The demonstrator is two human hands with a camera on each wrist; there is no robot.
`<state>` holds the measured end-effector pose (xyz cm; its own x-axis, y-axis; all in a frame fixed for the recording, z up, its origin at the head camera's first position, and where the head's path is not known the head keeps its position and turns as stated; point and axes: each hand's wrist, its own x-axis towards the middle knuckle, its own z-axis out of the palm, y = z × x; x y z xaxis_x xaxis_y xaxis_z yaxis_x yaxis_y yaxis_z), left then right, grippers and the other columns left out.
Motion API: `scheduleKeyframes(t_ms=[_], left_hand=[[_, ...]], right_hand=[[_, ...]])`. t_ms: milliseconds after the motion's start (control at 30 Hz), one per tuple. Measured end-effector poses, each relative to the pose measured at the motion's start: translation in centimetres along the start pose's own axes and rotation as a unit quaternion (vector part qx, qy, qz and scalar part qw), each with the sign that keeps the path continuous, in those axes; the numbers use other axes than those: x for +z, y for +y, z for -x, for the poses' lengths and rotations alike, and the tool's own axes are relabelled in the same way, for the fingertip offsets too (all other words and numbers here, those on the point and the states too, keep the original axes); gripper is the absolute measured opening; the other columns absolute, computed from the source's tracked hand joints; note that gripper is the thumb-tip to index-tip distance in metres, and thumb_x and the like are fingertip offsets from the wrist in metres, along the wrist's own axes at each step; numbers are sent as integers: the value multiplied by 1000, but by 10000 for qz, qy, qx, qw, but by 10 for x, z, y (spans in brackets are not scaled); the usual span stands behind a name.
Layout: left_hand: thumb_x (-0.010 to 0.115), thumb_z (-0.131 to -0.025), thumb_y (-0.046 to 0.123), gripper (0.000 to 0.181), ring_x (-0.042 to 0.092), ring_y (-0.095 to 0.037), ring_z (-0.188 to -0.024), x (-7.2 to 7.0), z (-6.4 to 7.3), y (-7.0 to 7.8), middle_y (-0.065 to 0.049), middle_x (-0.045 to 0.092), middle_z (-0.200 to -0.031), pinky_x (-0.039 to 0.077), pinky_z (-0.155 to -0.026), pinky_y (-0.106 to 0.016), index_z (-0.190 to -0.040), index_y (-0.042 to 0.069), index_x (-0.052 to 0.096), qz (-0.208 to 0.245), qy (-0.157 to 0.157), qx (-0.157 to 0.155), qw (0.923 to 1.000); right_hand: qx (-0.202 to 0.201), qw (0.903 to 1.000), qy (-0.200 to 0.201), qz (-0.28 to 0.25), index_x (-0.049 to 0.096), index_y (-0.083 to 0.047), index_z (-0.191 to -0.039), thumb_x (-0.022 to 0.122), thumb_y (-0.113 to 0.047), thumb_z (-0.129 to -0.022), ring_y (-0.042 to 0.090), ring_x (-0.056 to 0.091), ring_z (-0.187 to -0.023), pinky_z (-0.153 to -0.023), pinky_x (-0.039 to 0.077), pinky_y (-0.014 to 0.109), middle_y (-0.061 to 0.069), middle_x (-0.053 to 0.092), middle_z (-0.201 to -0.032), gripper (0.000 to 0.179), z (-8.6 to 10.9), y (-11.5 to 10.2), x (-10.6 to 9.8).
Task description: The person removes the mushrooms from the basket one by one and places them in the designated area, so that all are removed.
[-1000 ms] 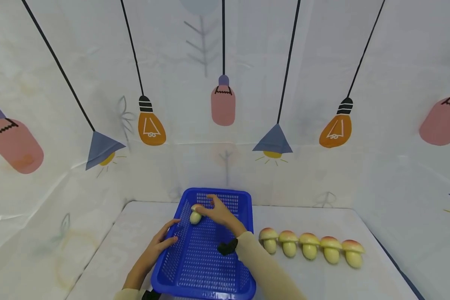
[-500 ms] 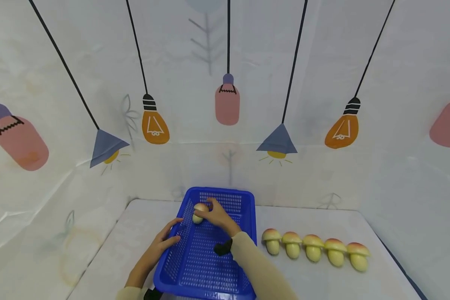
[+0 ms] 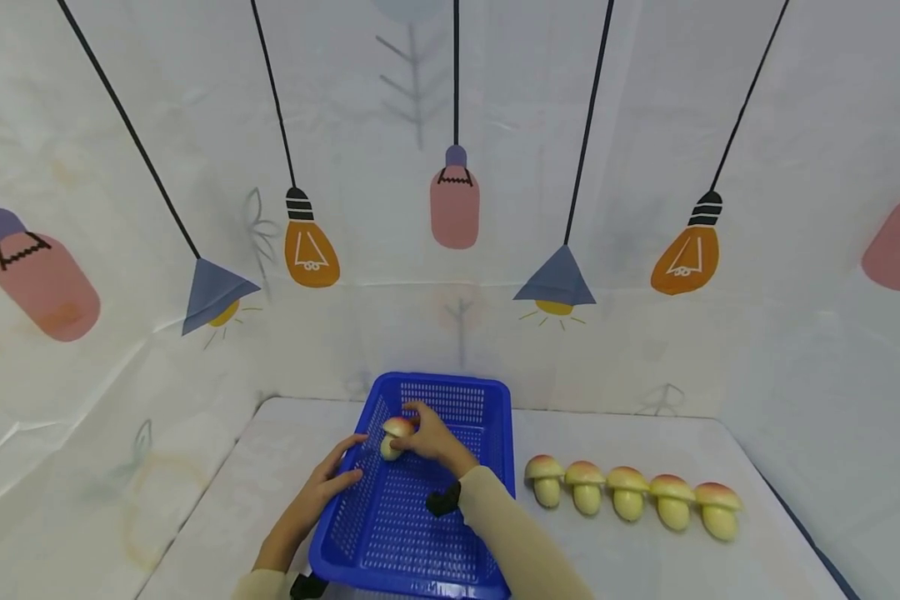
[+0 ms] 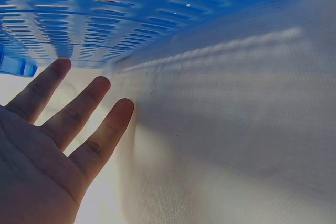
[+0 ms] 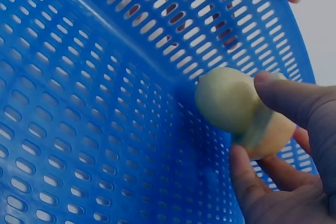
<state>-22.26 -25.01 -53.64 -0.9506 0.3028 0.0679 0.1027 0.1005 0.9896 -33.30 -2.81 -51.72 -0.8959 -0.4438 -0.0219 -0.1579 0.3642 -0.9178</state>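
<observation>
A toy mushroom [image 3: 397,429] with a reddish cap and a pale stem stands tilted in the far left part of a blue plastic basket [image 3: 420,578]. My right hand [image 3: 432,439] holds it between thumb and fingers. In the right wrist view, the mushroom's rounded stem [image 5: 223,98] points away from the palm, near the slotted side wall; whether it touches the basket I cannot tell. Along the basket's left side is my left hand [image 3: 318,490], its fingertips at the rim. The left wrist view shows several straight fingers [image 4: 79,113] beside the basket's outer wall.
Right of the basket, several similar toy mushrooms [image 3: 627,493] stand in a row on the white table [image 3: 630,567]. Behind the table hangs a pale cloth backdrop [image 3: 390,325] printed with lamps.
My right hand's spread fingers have closed around the mushroom. It has tilted and shifted slightly nearer, showing more of its red cap. The left hand stays at the basket's side.
</observation>
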Motion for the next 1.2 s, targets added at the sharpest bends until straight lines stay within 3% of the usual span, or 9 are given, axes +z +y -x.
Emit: scheduleKeyframes(t_ms=[200,400,533,833,1067,1200], left_hand=[[50,-106,16,59,67,-43,-109,3,-2,1,-42,41,-145,61,-81,-49,-160,9,25,10,-3,-29,10000],[50,-106,17,59,65,-47,-113,2,-3,2,-41,41,-147,61,-83,-45,-160,13,26,-133,11,-31,9999],[50,-106,18,59,65,-42,-111,1,-2,3,-40,39,-148,60,-82,-43,-160,12,27,-273,58,-38,9996],[51,-106,17,59,66,-37,-110,1,0,5,-43,39,-147,60,-82,-43,-160,11,27,-301,100,-5,9995],[51,-106,17,61,65,-38,-110,3,3,5,-45,36,-148,60,-80,-44,-160,11,25,-204,102,3,9997],[51,-106,16,59,67,-35,-109,5,5,4,-44,37,-148,60,-80,-43,-160,11,27,-170,191,-16,9997]], right_hand=[[73,9997,170,-159,57,-1,-133,82,-11,-85,32,67,-107,-91,56,48,22,67,-121,55,6,-3,-3],[-20,9988,138,-470,55,-5,-133,75,-18,-89,27,66,-102,-85,58,45,19,63,-122,50,14,-10,-11],[-167,9978,63,-646,55,-6,-134,72,-21,-93,25,64,-101,-85,58,47,17,60,-121,47,21,-17,-22],[-455,9978,185,-449,59,-12,-135,73,-24,-93,27,63,-106,-86,58,51,17,59,-129,45,41,-26,-49],[-836,9961,263,-3,61,-13,-134,73,-28,-95,21,62,-101,-78,56,35,14,63,-129,43,66,-28,-78],[-981,9945,359,-30,61,-13,-134,72,-25,-96,22,64,-102,-80,56,34,13,63,-130,41,84,-26,-94]])
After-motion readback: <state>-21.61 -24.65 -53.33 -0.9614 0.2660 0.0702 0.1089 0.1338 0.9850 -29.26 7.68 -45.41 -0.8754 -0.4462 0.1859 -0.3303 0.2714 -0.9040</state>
